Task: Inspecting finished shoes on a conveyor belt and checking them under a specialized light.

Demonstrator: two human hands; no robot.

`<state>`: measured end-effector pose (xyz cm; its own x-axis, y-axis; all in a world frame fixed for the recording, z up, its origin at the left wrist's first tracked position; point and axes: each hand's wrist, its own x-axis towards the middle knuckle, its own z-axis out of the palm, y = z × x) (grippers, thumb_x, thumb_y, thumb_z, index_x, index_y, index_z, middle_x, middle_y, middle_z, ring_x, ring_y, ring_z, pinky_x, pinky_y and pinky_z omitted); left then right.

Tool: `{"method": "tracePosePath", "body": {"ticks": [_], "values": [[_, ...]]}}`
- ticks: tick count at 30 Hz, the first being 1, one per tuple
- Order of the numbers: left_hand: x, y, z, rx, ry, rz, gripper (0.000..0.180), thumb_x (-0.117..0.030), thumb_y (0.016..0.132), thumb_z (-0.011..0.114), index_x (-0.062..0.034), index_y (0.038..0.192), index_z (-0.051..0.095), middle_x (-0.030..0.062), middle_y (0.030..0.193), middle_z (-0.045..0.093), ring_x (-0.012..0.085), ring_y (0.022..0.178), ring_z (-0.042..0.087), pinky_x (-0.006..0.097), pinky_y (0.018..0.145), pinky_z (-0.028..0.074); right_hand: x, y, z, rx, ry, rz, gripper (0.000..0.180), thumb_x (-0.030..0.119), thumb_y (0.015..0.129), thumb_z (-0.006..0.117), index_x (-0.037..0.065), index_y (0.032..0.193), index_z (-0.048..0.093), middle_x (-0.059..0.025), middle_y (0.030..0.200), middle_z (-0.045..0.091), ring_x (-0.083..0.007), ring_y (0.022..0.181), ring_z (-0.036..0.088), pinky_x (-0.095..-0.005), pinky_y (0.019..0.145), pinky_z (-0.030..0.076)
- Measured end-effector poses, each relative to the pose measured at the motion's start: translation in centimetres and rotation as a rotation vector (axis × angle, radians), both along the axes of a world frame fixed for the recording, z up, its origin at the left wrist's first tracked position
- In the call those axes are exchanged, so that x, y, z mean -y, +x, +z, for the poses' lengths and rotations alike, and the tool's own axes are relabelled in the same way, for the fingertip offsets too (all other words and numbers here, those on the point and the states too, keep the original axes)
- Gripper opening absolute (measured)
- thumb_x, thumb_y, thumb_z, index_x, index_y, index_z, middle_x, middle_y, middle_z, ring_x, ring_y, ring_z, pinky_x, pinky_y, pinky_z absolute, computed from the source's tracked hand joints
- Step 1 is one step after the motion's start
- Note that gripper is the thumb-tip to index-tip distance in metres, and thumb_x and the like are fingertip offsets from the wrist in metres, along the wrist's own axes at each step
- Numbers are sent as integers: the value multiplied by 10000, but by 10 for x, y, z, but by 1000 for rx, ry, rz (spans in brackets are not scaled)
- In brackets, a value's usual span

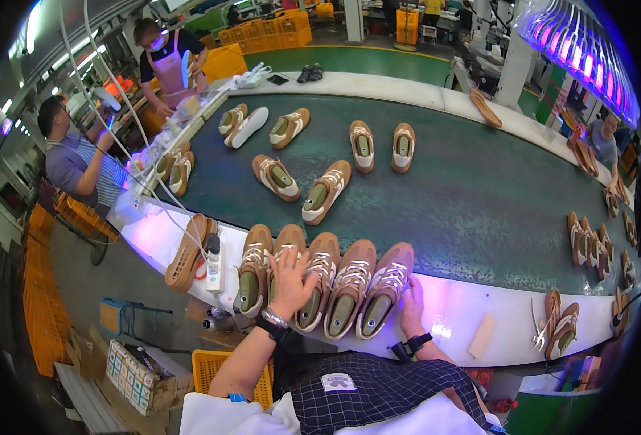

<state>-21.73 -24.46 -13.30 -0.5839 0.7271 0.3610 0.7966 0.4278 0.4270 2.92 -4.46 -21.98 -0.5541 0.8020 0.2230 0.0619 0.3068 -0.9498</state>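
Five brown shoes (324, 262) stand side by side on the worktop's (454, 304) white near edge, toes pointing away from the person, heels toward them, long axes roughly parallel and leaning slightly right at the toe. The left hand (290, 285) spreads its fingers over the second and third shoes, its grip open; the right hand (411, 308) is beside the rightmost shoe (391, 279), its grip's closure unclear.

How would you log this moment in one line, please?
left hand: over near row's second shoe from left; right hand: beside row's rightmost shoe; green belt: more shoes
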Motion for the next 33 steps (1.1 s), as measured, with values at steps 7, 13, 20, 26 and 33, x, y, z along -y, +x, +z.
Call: {"method": "tracePosePath", "body": {"ticks": [7, 13, 20, 26, 33], "values": [[-13, -73, -2, 197, -454, 162, 719, -433, 823, 568, -73, 1422, 402, 269, 1440, 375, 413, 1374, 299, 613, 1123, 71, -25, 13, -14, 349, 375, -131, 419, 236, 965, 446, -73, 1239, 514, -243, 1353, 473, -389, 1282, 420, -448, 1110, 290], [-18, -73, -9, 287, -573, 188, 806, -487, 817, 518, -109, 1491, 290, 279, 1488, 303, 388, 1400, 286, 601, 1129, 20, -21, 11, -10, 398, 433, -136, 388, 202, 948, 471, -72, 1215, 535, -244, 1333, 492, -389, 1274, 427, -454, 1124, 261], [-23, -56, 13, 320, -734, 292, 889, -486, 747, 581, -209, 1518, 236, 175, 1560, 218, 360, 1422, 250, 704, 1071, -29, -21, 10, -12, 430, 435, -144, 372, 192, 943, 484, -62, 1209, 547, -238, 1319, 503, -389, 1264, 437, -447, 1109, 289], [-24, -51, 24, 339, -749, 306, 901, -449, 734, 602, -231, 1520, 220, 152, 1566, 211, 362, 1424, 244, 734, 1055, 14, -23, 12, -16, 428, 452, -123, 368, 180, 938, 488, -59, 1211, 546, -235, 1319, 505, -383, 1267, 439, -443, 1081, 333], [-23, -53, 25, 361, -772, 296, 895, -427, 733, 606, -240, 1520, 221, 137, 1574, 199, 365, 1411, 283, 711, 1070, 51, -22, 12, -18, 385, 401, -141, 377, 192, 930, 493, -57, 1207, 549, -232, 1303, 522, -372, 1287, 427, -474, 1141, 231]]}}
